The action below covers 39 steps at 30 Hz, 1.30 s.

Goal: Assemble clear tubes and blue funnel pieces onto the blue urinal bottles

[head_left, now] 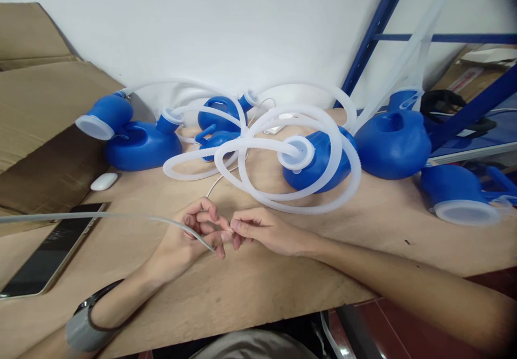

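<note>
My left hand [202,229] and my right hand [269,231] meet at the fingertips just above the wooden table, near its front edge. Thumb and fingers of each are pinched together; whatever lies between them is too small to make out. A pale cable [121,215] runs in from the left edge and passes across my left hand. Just beyond my hands lies a coiled translucent hose [258,195], joined to the white cap of a blue plastic urinal bottle [319,160]. A wristband [91,324] is on my left wrist.
More blue bottles stand along the wall, among them one at left [143,146] and one at right [393,143]. A phone [48,251], a white mouse-shaped object [104,181] and a cardboard box [48,133] are at left. A blue metal rack [371,30] rises at right.
</note>
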Tool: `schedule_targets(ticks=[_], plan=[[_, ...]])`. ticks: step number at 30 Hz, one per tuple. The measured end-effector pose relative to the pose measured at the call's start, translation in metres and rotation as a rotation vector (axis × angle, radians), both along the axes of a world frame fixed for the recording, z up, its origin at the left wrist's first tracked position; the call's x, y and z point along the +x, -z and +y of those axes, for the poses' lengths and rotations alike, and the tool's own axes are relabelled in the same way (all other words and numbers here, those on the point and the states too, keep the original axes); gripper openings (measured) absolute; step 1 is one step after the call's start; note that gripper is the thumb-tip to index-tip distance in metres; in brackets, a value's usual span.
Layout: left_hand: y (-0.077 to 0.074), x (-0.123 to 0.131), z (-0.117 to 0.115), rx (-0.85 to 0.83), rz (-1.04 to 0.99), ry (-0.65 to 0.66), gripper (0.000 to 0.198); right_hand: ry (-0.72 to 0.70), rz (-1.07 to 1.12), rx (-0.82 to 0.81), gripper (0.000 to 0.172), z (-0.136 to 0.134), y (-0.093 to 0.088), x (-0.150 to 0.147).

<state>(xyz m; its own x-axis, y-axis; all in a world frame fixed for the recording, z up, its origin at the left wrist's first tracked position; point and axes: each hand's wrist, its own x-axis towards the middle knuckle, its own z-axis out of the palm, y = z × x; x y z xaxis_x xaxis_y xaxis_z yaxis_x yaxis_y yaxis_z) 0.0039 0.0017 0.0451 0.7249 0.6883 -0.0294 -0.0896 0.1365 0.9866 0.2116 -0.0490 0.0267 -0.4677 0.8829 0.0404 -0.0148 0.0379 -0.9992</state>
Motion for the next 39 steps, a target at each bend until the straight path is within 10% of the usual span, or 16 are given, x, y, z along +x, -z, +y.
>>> schedule_targets(ticks=[32,39], plan=[[0.010,-0.004,0.006,-0.050,-0.098,-0.007,0.023,0.022,0.061,-0.054,0.035,0.004,0.006,0.000],[-0.018,-0.010,0.023,-0.496,-0.415,-0.282,0.022,0.159,0.348,-0.256,0.042,0.012,0.009,0.004]])
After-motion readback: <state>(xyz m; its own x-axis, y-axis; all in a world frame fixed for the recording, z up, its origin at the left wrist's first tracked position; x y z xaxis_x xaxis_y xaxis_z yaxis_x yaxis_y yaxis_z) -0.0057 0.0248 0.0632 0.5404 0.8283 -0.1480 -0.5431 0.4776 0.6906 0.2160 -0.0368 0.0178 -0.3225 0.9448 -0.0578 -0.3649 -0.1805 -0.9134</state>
